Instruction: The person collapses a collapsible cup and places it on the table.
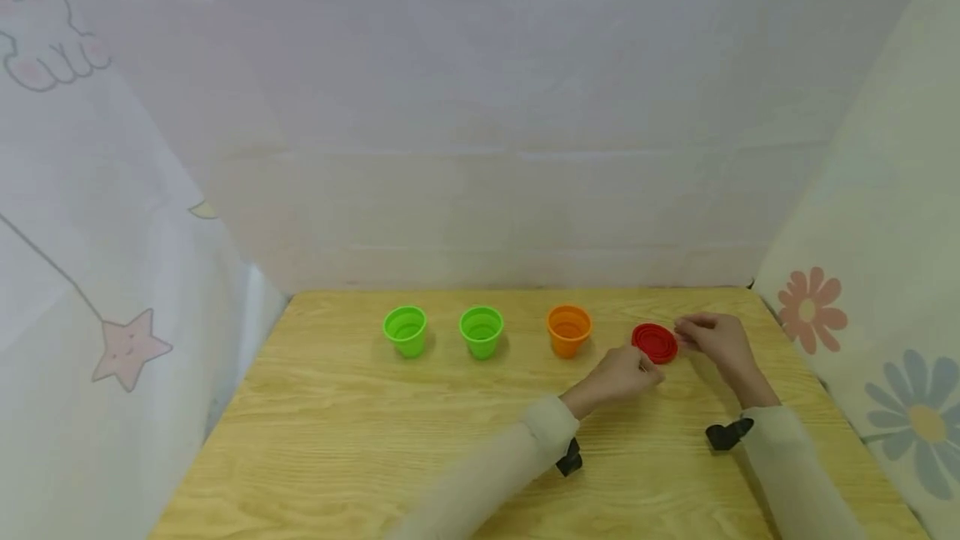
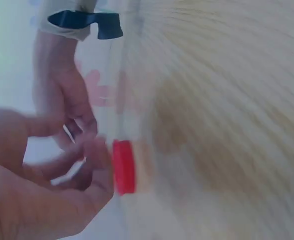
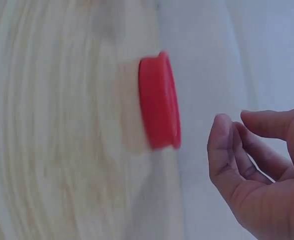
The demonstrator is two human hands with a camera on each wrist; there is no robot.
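A red collapsible cup [image 1: 654, 343], folded down into a flat ringed disc, lies on the wooden table at the right. My left hand [image 1: 619, 372] is at its front-left side, the fingers loosely bent and blurred. In the left wrist view those fingertips overlap the edge of the red cup [image 2: 124, 167]. Off the cup's right side is my right hand [image 1: 716, 345], thumb and index finger bent toward each other with nothing between them. The right wrist view shows a gap between that hand [image 3: 256, 165] and the red cup [image 3: 159, 101].
Left of the red cup stand an orange cup [image 1: 568, 331] and two green cups, one nearer [image 1: 482, 332] and one farther left [image 1: 406, 332], all expanded and upright in a row. Pale patterned cloth hangs behind the table [image 1: 360, 440] and on both sides.
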